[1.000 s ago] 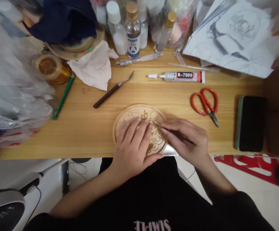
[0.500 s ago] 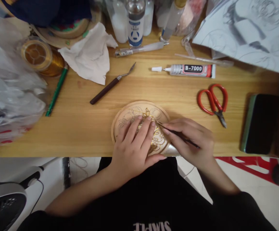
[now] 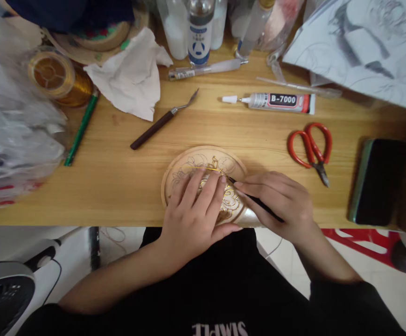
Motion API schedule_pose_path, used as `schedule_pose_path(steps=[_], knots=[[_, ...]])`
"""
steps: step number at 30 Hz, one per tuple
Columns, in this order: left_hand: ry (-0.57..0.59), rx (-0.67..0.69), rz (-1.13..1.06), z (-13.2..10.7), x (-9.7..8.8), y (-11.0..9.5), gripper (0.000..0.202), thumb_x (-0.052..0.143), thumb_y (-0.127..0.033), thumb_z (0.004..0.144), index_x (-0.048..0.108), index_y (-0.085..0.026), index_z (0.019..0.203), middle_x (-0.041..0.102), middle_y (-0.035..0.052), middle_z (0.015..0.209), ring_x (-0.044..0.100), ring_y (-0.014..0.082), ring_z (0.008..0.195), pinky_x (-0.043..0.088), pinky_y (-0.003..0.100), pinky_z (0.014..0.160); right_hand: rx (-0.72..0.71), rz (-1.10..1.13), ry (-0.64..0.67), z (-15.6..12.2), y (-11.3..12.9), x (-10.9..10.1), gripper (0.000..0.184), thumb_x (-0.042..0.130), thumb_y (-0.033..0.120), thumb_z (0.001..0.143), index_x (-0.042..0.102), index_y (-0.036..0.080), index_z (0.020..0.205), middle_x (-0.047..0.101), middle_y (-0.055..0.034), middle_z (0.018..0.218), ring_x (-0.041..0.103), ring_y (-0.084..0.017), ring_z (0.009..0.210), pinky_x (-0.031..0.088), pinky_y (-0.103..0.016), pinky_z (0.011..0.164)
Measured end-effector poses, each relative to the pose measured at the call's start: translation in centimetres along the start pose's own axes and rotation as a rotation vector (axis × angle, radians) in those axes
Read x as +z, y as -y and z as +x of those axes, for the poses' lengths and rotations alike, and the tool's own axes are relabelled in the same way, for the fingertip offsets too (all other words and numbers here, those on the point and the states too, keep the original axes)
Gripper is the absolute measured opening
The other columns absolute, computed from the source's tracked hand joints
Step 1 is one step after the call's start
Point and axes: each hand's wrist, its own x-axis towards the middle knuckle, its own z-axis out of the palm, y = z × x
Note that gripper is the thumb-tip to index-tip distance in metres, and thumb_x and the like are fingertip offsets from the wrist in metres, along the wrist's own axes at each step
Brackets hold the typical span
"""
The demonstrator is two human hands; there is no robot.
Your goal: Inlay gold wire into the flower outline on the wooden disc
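Note:
A round wooden plaque (image 3: pixel 167 179) lies at the table's front edge, bearing a drawn flower pattern partly outlined in gold wire (image 3: pixel 231 198). My left hand (image 3: pixel 194 212) rests flat across it, fingers spread a little, covering much of the design. From the right, my right hand (image 3: pixel 282 200) pinches slim black tweezers (image 3: pixel 259 201), their tips down on the plaque beside my left fingertips. A loose length of gold wire (image 3: pixel 205 168) runs leftward over the pattern near those tips. Whether the tweezers grip the wire is too small to tell.
Beyond the plaque lie a palette knife (image 3: pixel 154 128), a B-7000 glue tube (image 3: pixel 280 102) and a pen (image 3: pixel 206 70). Red-handled cutters (image 3: pixel 311 151) and a phone (image 3: pixel 380 182) are at right. A gold wire spool (image 3: pixel 58 77), green pencil (image 3: pixel 82 128) and crumpled tissue (image 3: pixel 129 77) sit left.
My right hand and the tweezers have shifted slightly, with the tool lying a bit lower. The loose gold wire now stretches straighter to the left. My left hand stays in place.

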Motion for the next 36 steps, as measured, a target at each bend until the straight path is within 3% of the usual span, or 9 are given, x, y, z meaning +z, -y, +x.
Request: schedule_pose_path(steps=[7,17,21,28,36], knots=[[-0.012,0.002,-0.004,0.1,0.0,0.0,0.069,0.038,-0.060,0.097,0.060,-0.002,0.126,0.062,0.0199,0.127,0.054,0.0370,0.119,0.037,0.051,0.106,-0.122,-0.044,0.100,0.7,-0.7,-1.0,0.014,0.054,0.012,0.092,0.063,0.014,0.102,0.075,-0.0099,0.087,0.071,-0.021,0.079,0.059,-0.034,0.069],[0.003,0.025,0.012,0.2,-0.3,0.3,0.067,0.042,-0.059,0.096,0.061,-0.003,0.126,0.062,0.0199,0.125,0.054,0.0379,0.118,0.038,0.053,0.103,-0.253,-0.130,0.256,2.5,-1.2,-2.2,0.031,0.039,0.019,0.101,0.068,0.019,0.093,0.073,-0.0052,0.081,0.068,-0.018,0.076,0.056,-0.031,0.064],[0.006,0.030,0.015,0.3,-0.4,0.4,0.064,0.043,-0.058,0.096,0.061,-0.003,0.125,0.063,0.0196,0.124,0.053,0.0379,0.120,0.038,0.053,0.103,-0.239,-0.067,0.340,3.3,-1.2,-2.8,0.038,0.036,0.021,0.102,0.069,0.021,0.083,0.072,-0.0041,0.079,0.067,-0.017,0.074,0.054,-0.031,0.065],[0.048,0.025,-0.009,0.5,-0.8,0.6,0.062,0.048,-0.056,0.095,0.061,-0.003,0.125,0.062,0.0203,0.123,0.054,0.0381,0.115,0.041,0.056,0.102,-0.154,0.065,0.474,4.7,-1.3,-3.5,0.038,0.038,0.029,0.102,0.070,0.022,0.081,0.072,-0.0043,0.082,0.067,-0.018,0.076,0.053,-0.033,0.069],[0.097,0.018,-0.096,1.3,-1.7,1.4,0.051,0.051,-0.049,0.094,0.064,-0.007,0.121,0.061,0.0180,0.121,0.051,0.0376,0.118,0.043,0.056,0.101,-0.262,0.024,0.584,6.3,-1.7,-3.9,0.041,0.032,0.020,0.102,0.070,0.018,0.089,0.072,-0.0076,0.088,0.065,-0.020,0.079,0.050,-0.033,0.066]])
